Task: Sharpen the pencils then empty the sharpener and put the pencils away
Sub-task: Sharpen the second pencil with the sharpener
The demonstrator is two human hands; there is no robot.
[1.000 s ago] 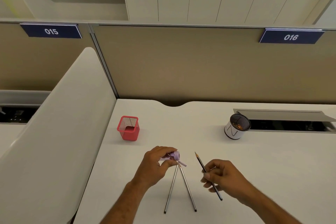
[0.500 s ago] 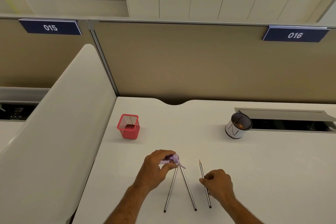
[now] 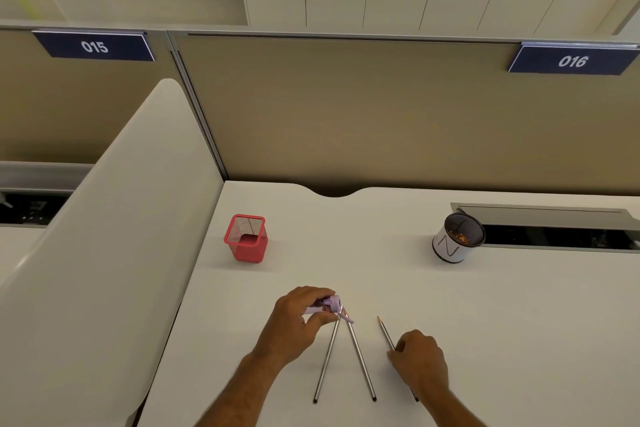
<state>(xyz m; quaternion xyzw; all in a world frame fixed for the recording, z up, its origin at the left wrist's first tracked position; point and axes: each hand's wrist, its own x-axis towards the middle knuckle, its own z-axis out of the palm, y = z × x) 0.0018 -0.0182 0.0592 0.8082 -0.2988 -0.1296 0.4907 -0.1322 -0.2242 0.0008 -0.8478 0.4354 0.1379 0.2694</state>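
Note:
My left hand pinches a small purple sharpener just above the white desk. Two grey pencils lie below it in an upside-down V, the left pencil and the middle pencil, their tips meeting by the sharpener. A third, sharpened pencil lies flat to the right with its tip pointing away from me. My right hand rests over its lower half with the fingers curled onto it. A red mesh pencil cup stands at the back left.
A white can with a black mesh top holds orange-brown shavings at the back right. Behind it is an open cable tray set into the desk. A beige partition closes the back and a white curved divider the left.
My right hand has brought the sharpened pencil down from the air and laid it on the desk to the right of the other two. My left hand keeps the sharpener in place.

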